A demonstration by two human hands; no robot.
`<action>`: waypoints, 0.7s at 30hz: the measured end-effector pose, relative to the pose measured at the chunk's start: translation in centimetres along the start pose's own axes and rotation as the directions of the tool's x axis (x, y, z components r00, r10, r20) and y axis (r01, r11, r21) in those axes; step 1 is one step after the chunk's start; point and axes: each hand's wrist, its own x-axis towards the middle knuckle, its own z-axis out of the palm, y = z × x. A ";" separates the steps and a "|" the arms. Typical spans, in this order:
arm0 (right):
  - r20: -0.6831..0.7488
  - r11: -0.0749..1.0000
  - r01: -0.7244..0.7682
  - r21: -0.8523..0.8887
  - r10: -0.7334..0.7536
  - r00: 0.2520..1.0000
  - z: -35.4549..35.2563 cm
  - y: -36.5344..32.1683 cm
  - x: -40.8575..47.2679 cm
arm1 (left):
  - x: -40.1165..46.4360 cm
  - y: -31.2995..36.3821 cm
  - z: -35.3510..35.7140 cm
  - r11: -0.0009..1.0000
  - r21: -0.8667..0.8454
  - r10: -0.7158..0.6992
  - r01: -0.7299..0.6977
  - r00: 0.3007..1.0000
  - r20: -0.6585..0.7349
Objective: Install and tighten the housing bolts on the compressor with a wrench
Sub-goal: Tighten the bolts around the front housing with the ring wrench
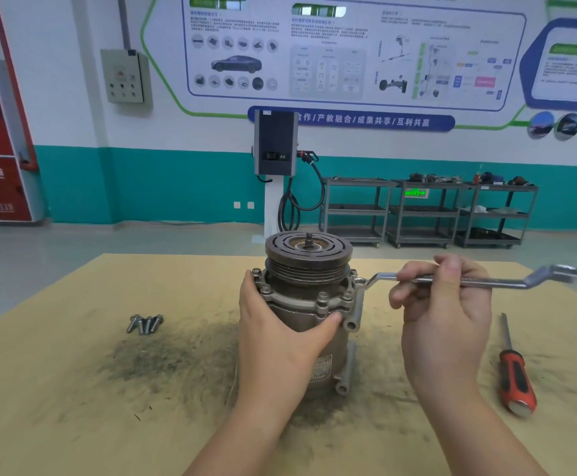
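Left hand (276, 324) wrapped round upright compressor (309, 304); right hand (441, 304) pinching wrench (469, 280), ring end apparently on a bolt (359, 281) just left of its fingers; spare bolts (145, 323) well left.

**One head view, looking forward and down**

I have a single wide-angle camera worn on the head, tilted down over the table (74, 389) and close above both forearms. The left hand (273, 334) and right hand (445, 314) fill the lower centre; beyond the fingertips the view faces the far wall (177, 132). With one view, no overlap exists.
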 end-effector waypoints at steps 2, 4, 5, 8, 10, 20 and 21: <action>-0.006 0.990 -0.123 0.065 0.123 0.992 -0.4 0.2 0.7 | -0.8 0.7 0.2 0.998 -0.064 -0.029 0.028 0.999 -0.025; 0.024 0.970 -0.213 0.119 0.212 0.977 -0.6 0.4 1.1 | -0.9 1.2 -0.1 0.979 -0.185 -0.088 0.080 0.995 -0.035; 0.043 0.955 -0.253 0.155 0.249 0.968 -0.6 0.5 1.3 | -0.7 1.2 -0.3 0.968 -0.234 -0.109 0.093 0.992 -0.057; 0.090 0.899 -0.368 0.237 0.357 0.930 -0.8 0.8 1.7 | 0.4 1.1 -1.2 0.959 -0.265 -0.146 0.097 0.974 -0.173; 0.110 0.878 -0.412 0.245 0.397 0.911 -0.7 0.9 1.8 | 1.4 0.7 -1.9 0.950 -0.300 -0.151 0.084 0.967 -0.205; 0.008 0.995 -0.079 0.057 0.078 0.997 -0.5 0.8 -0.2 | 3.9 -0.6 -3.9 0.980 -0.185 0.047 -0.071 0.990 -0.132; 0.019 0.993 -0.092 0.074 0.091 0.996 -0.5 0.8 -0.2 | 3.9 -0.5 -3.8 0.982 -0.171 0.058 -0.081 0.989 -0.137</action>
